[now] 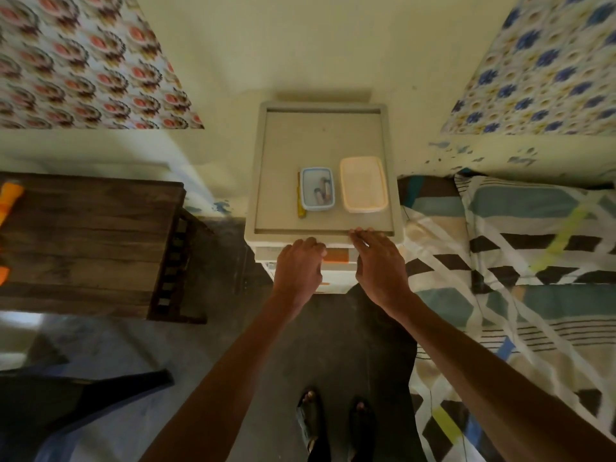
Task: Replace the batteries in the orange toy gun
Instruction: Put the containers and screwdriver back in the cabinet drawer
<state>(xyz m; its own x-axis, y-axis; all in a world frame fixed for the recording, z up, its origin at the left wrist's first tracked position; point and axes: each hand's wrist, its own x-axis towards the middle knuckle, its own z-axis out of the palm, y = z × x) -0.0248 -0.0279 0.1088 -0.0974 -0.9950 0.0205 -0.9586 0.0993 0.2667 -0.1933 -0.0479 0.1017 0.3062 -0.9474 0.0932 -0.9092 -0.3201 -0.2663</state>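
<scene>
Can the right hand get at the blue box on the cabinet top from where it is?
Probably yes. The right hand rests open on the front rim of the cabinet, the blue box sits just beyond, and nothing lies between them.

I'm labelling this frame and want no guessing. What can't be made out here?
All in the head view:
- Orange toy gun: cut off by the left edge; only a part shows on the wooden table.
- Cream tub: too blurred to tell whether it is lidded or what it holds.
- Batteries in the blue box: too small and blurred to count.
- Left hand: its back hides whether the curled fingers grip the drawer.
</scene>
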